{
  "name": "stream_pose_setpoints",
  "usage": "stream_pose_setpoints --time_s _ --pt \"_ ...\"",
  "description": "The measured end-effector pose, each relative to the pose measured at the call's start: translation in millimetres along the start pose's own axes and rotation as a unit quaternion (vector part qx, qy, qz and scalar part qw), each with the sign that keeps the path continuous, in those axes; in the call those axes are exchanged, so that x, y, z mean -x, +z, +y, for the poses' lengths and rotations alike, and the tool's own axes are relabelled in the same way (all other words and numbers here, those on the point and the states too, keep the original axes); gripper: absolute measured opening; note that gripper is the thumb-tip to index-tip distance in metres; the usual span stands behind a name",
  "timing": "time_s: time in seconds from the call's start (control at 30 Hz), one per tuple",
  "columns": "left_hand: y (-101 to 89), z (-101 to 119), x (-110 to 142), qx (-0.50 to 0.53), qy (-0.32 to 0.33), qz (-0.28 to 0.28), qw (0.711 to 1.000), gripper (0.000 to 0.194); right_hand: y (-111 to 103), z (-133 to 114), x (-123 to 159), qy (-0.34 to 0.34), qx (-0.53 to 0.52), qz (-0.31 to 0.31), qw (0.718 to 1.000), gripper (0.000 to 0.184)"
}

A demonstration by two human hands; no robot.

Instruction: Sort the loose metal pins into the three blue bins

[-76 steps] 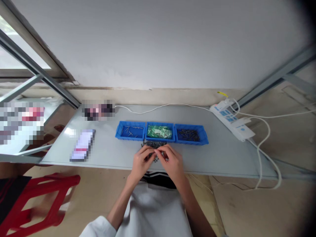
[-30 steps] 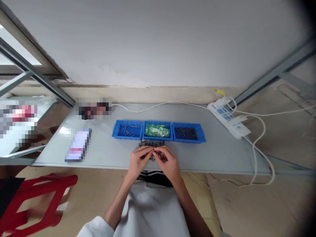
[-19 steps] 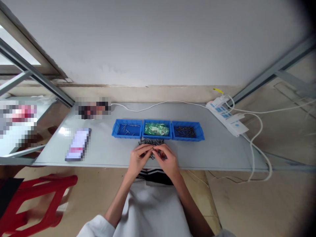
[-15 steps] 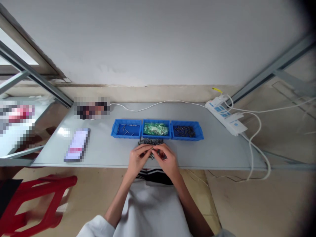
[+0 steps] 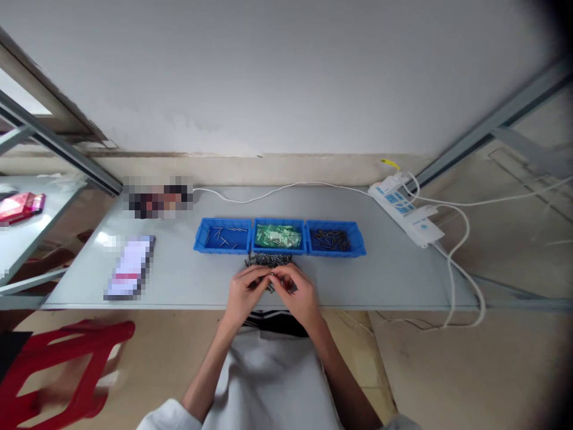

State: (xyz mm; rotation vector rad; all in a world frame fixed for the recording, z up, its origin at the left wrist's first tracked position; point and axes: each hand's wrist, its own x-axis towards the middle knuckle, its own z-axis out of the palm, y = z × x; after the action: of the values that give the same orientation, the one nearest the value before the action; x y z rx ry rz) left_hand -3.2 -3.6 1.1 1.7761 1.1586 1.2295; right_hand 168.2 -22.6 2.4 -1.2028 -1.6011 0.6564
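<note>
My left hand (image 5: 244, 294) and my right hand (image 5: 299, 294) meet fingertip to fingertip over the near edge of the grey table (image 5: 385, 280). Both pinch a small dark metal piece between them; I cannot make out what it is. Just beyond the fingers lies a loose pile of dark screws (image 5: 267, 261). Behind it stand three blue trays in a row: the left tray (image 5: 220, 236) with a few thin pins, the middle tray (image 5: 278, 236) with green bagged parts, the right tray (image 5: 335, 239) with dark screws.
A white power strip (image 5: 405, 210) with white cables lies at the table's back right. A pixelated flat object (image 5: 129, 275) rests at the left. A red plastic stool (image 5: 62, 370) stands on the floor to the left. A second table (image 5: 27, 230) is at far left.
Both hands have stayed together at the pile, fingers working a small piece. The view has drifted slightly to the right and down; the trays have not moved.
</note>
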Motion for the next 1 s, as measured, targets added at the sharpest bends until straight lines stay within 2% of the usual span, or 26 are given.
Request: stream_pose_setpoints --time_s 0.07,0.13,0.2,0.3,0.37,0.43,0.53,0.63,0.73,0.87,1.0 --pt "0.5 2.0 0.3 0.002 -0.01 0.012 1.0 0.017 -2.7 -4.1 -3.7 -0.006 0.018 0.013 1.0 0.016" --pt "0.8 4.6 0.6 0.0 -0.028 0.037 0.999 0.02 -11.7 -7.0 -11.9 -0.017 0.045 0.058 0.997 0.014" --pt "0.7 6.9 0.6 -0.002 -0.043 0.066 0.997 0.02 -27.7 -6.0 -24.7 -0.023 0.087 0.133 0.987 0.013" --pt "-0.2 9.3 0.1 0.005 -0.053 0.085 0.995 0.021 -58.6 4.7 -45.3 -0.005 0.181 0.247 0.952 0.019" --pt "-1.1 10.1 -0.1 0.008 -0.058 0.082 0.995 0.023 -75.9 15.1 -52.3 0.007 0.268 0.25 0.93 0.025" --pt "-2.0 10.8 -0.1 0.008 -0.065 0.076 0.995 0.026 -84.4 23.5 -49.9 0.014 0.318 0.253 0.914 0.027" --pt "-2.7 11.6 0.6 0.006 -0.074 0.077 0.994 0.029 -77.6 26.2 -31.4 -0.008 0.299 0.21 0.931 0.023" --pt "-2.8 11.7 1.6 0.005 -0.089 0.09 0.992 0.032 -54.7 18.2 -10.1 -0.03 0.231 0.096 0.968 0.018" --pt "-3.0 11.0 2.1 0.003 -0.113 0.108 0.988 0.033 -29.4 8.5 -1.5 -0.026 0.195 -0.02 0.98 0.016" --pt "-2.9 9.9 1.7 0.007 -0.115 0.11 0.987 0.035 -8.7 5.5 -8.8 -0.03 0.214 -0.073 0.974 0.014" --pt "-2.0 9.3 1.1 0.007 -0.115 0.11 0.987 0.034 -3.2 8.8 -16.5 -0.025 0.218 -0.087 0.972 0.01"
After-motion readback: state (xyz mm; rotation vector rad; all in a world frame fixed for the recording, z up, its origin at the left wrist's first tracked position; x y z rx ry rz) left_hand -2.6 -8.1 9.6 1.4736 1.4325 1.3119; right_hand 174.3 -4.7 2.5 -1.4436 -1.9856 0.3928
